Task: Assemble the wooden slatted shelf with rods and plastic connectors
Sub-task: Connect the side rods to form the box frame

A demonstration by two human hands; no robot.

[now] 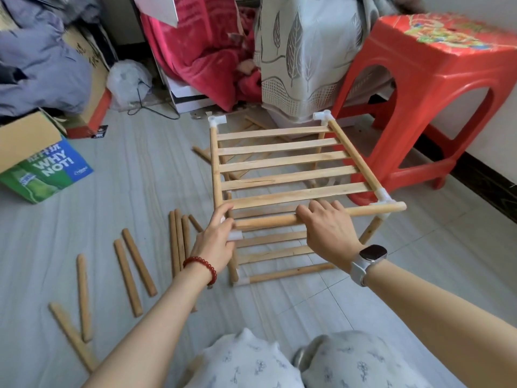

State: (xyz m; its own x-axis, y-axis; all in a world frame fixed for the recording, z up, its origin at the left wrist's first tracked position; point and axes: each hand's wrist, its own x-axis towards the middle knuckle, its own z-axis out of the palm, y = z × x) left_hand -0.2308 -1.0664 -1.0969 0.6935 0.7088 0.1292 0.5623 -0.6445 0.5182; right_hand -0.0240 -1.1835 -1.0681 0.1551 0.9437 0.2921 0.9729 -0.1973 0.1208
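Gripping the front rod (pixel 268 219) just past my knuckles, my right hand (pixel 327 228) curls over it, while my left hand (pixel 216 236) pinches the white connector (pixel 234 236) at the shelf's (pixel 291 163) near-left corner. It feels light, stiff, probably wobbly at the joints; rods beat thin slats as handholds. My left palm hides that joint.

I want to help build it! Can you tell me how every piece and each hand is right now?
Left hand: grips the near-left white connector.
Right hand: fingers curled over the front rod.
Front rod: pushed through the near-right connector, not seated at the left.
Top slatted panel: raised, tilted, with connectors on its corners.
Lower slatted panel: near the floor, attached to the uprights.
Loose rods: lying unused on the floor.
Red stool: upright.
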